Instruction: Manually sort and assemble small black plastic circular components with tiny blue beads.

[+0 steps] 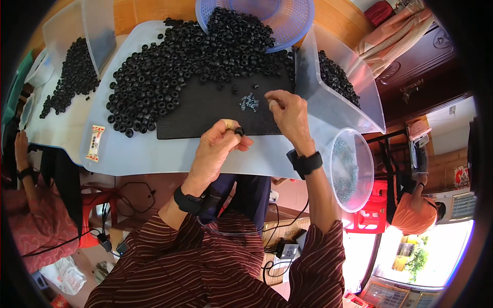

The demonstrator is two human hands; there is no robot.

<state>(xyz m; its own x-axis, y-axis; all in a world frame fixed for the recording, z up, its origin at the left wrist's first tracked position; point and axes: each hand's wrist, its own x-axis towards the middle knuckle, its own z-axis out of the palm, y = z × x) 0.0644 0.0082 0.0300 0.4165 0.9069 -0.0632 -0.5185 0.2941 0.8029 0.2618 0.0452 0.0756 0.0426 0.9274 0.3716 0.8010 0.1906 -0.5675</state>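
My left hand (pixel 215 143) is closed on a small round black part with a hole (pixel 239 131), held between thumb and fingertips above the front edge of a black mat (pixel 200 110). My right hand (pixel 291 115) is above the mat's right side, thumb and forefinger pinched together; whatever sits between them is too small to make out. Just left of those fingertips lies a little heap of small silvery metal pieces (pixel 249 102). A large heap of similar round black parts (pixel 154 82) spreads over the table behind and to the left of the mat.
A blue basket (pixel 290 25) stands behind the heap. At the right are a clear bin (pixel 354 115) with black parts and a round tub (pixel 365 169) of small metal pieces. A wrapped packet (pixel 95 143) lies front left. Another person's hand (pixel 21 149) is at the far left.
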